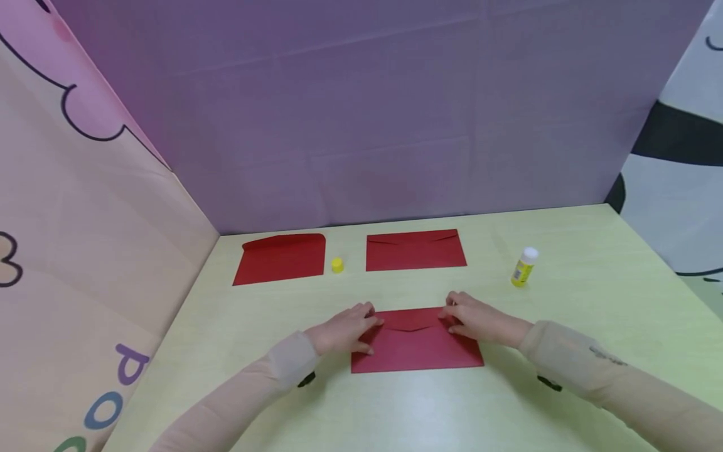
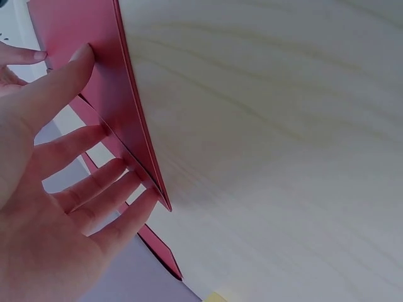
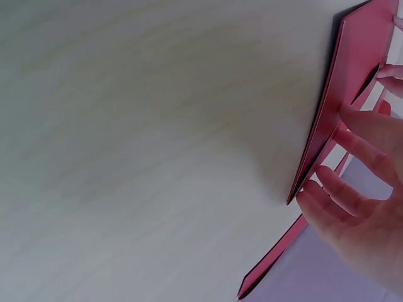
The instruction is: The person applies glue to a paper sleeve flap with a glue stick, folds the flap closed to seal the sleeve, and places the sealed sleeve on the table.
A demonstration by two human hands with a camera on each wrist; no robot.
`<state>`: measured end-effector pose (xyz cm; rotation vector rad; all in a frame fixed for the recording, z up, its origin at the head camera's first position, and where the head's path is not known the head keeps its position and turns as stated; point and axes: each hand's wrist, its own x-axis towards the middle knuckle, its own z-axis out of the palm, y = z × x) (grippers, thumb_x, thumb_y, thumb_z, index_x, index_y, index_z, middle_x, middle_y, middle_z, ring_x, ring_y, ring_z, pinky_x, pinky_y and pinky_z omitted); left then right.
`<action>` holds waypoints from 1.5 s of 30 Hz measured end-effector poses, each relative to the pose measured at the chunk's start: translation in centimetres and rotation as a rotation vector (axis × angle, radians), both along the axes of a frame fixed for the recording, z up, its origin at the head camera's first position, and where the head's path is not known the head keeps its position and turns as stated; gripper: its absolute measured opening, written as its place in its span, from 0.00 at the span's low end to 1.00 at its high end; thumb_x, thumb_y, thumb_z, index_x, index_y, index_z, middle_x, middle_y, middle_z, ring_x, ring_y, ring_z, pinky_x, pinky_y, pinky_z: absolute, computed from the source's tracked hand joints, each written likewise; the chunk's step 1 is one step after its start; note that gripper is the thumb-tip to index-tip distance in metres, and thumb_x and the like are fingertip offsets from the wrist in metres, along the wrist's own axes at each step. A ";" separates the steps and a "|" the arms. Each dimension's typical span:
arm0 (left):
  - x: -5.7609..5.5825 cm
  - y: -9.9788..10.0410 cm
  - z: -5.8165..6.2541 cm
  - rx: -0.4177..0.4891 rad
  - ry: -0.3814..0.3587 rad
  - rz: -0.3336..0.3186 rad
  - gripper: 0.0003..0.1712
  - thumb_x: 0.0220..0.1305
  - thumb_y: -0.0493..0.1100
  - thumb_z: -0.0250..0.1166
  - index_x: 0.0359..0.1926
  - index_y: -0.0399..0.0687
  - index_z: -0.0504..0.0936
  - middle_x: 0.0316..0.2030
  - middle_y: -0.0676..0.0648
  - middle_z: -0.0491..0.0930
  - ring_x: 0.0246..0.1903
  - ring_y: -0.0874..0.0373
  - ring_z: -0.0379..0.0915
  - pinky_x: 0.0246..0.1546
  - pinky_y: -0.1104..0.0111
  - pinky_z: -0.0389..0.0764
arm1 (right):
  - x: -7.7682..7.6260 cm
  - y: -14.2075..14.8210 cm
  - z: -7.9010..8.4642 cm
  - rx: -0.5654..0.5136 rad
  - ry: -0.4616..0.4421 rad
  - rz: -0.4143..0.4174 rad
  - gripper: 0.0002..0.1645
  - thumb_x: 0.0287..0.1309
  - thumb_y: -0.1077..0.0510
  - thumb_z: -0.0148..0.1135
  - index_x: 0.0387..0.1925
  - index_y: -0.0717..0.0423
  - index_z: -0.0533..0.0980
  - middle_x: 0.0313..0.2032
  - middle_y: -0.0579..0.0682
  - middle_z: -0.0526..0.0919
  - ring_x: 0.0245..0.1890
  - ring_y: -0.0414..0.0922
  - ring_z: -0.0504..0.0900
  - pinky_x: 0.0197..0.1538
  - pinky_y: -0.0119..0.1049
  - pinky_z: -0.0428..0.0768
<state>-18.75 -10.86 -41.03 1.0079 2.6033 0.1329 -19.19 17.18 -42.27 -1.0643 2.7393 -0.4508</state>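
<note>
A red envelope (image 1: 418,353) lies at the front of the table, its pointed flap folded down toward the person. My left hand (image 1: 346,329) holds its upper left corner, thumb on the front face and the other fingers along the top edge. At the upper right corner, my right hand (image 1: 480,318) holds it likewise, thumb on the face and fingers curved at the edge. In the right wrist view, a narrow dark gap shows under the flap of the envelope (image 3: 343,82). The left wrist view shows the thumb touching the envelope (image 2: 107,69) near its side edge.
Behind lie a second red envelope (image 1: 416,252) with its flap down and a third (image 1: 282,263) at the far left with its flap raised. A yellow cap (image 1: 337,265) sits between them. A glue stick (image 1: 524,267) stands on the right of the pale wooden table (image 1: 593,282).
</note>
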 end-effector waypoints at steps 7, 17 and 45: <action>0.2 0.0 0.1 -0.019 0.012 -0.013 0.36 0.47 0.52 0.67 0.59 0.53 0.68 0.43 0.52 0.66 0.44 0.63 0.61 0.41 0.77 0.71 | 0.5 -0.4 -0.6 0.102 0.215 0.073 0.19 0.43 0.60 0.68 0.40 0.62 0.77 0.34 0.52 0.71 0.34 0.45 0.71 0.36 0.33 0.77; 0.4 0.1 0.4 -0.035 0.016 -0.019 0.37 0.47 0.52 0.67 0.60 0.53 0.67 0.43 0.51 0.66 0.43 0.63 0.61 0.39 0.78 0.71 | 1.9 -2.6 0.0 0.107 0.223 0.076 0.24 0.49 0.54 0.63 0.47 0.62 0.74 0.46 0.56 0.75 0.47 0.51 0.74 0.46 0.42 0.76; 0.4 0.4 0.5 -0.080 -0.013 0.021 0.38 0.47 0.53 0.67 0.61 0.53 0.66 0.53 0.47 0.65 0.53 0.57 0.60 0.48 0.72 0.72 | 2.4 -5.6 -0.7 0.204 -0.163 0.111 0.45 0.55 0.33 0.45 0.67 0.52 0.48 0.67 0.47 0.47 0.67 0.45 0.45 0.65 0.46 0.50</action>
